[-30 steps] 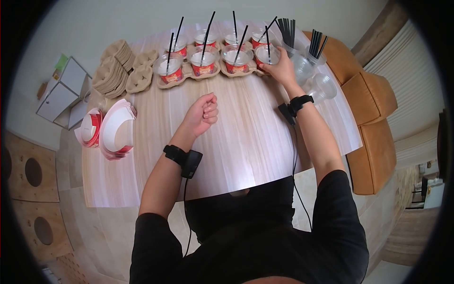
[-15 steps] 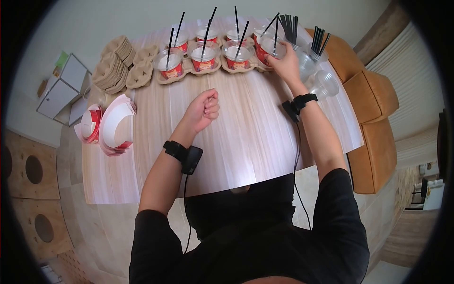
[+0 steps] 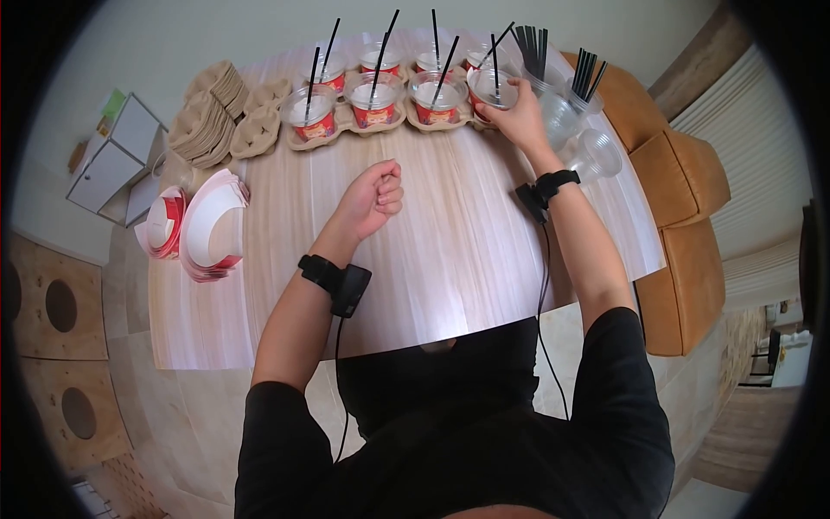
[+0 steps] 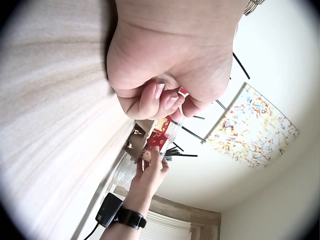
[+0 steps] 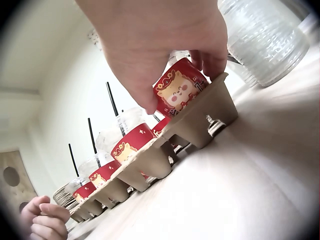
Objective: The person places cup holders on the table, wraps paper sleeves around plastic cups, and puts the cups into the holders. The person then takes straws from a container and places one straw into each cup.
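Observation:
The right hand (image 3: 521, 119) grips a red paper cup (image 5: 181, 90) with a clear lid and black straw, thumb on one side and fingers on the other. That cup sits in the right end slot of the front cardboard carrier (image 5: 215, 102). Beside it, more lidded red cups (image 3: 374, 115) with black straws stand in two rows of carriers. The left hand (image 3: 373, 201) rests at the table's middle in front of the carriers, fingers loosely curled, holding nothing; the left wrist view shows the curled fingers (image 4: 150, 100) close up.
Stacked cardboard carriers (image 3: 201, 137) stand at the back left, with red-and-white paper cup stacks (image 3: 203, 238) nearer. Right of the right hand are clear cups (image 3: 558, 117), bundles of black straws (image 3: 585, 76) and a clear cup stack lying over (image 3: 595, 154). A brown sofa (image 3: 683, 177) stands beyond the table (image 3: 432, 268).
The right hand raised the end cup slightly, then lowered it into its slot, keeping its grip. The left hand has stayed nearly still.

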The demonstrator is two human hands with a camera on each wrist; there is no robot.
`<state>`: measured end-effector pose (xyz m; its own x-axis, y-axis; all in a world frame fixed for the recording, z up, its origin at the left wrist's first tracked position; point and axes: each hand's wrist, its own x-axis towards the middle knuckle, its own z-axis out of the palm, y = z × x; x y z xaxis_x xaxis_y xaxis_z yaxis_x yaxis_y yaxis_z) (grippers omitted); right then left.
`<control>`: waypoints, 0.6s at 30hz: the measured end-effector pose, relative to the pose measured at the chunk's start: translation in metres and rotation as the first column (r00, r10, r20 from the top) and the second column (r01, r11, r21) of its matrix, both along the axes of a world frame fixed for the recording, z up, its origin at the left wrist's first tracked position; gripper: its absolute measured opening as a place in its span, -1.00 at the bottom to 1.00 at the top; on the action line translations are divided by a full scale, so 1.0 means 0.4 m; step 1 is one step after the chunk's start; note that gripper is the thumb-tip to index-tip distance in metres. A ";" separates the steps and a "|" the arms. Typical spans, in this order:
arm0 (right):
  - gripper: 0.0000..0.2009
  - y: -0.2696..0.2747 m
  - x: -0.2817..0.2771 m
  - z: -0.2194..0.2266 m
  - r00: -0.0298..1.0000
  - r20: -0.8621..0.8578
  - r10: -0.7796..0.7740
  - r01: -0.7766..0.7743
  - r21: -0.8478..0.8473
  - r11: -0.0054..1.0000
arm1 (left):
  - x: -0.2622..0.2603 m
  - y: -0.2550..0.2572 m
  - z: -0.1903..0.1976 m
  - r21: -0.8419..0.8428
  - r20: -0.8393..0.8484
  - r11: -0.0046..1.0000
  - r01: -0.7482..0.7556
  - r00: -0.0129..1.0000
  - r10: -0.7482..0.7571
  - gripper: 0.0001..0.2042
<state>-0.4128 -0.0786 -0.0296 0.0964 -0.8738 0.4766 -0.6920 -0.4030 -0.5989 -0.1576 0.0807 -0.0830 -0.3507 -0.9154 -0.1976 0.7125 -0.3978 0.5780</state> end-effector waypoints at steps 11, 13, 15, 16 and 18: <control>-0.23 0.040 -0.004 0.045 0.988 0.149 -0.047 0.068 -0.142 0.987 | 0.007 0.002 -0.005 -0.016 -0.007 1.000 0.016 1.000 -0.016 -0.81; -0.27 0.093 -0.010 0.085 0.985 0.169 -0.045 0.081 -0.212 0.974 | 0.003 0.003 0.000 0.000 0.003 1.000 0.001 1.000 -0.001 -0.81; -0.38 0.162 -0.017 0.109 0.765 0.627 0.146 -0.281 0.121 0.952 | 0.004 0.005 -0.003 0.024 0.005 1.000 -0.019 1.000 0.019 -0.81; -0.38 0.185 -0.019 0.095 0.768 0.622 0.150 -0.292 0.133 0.947 | 0.009 0.001 -0.008 -0.028 -0.001 0.999 0.029 1.000 -0.029 -0.82; -0.41 0.228 -0.029 0.056 0.378 0.896 0.235 -0.772 0.164 0.614 | 0.009 -0.001 -0.021 -0.068 -0.003 0.995 0.077 0.997 -0.077 -0.83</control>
<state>-0.4245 0.0126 -0.0070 0.4669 -0.8732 0.1401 0.3563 0.0407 -0.9335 -0.1539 0.0803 -0.0913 -0.4214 -0.8969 -0.1342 0.6845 -0.4116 0.6017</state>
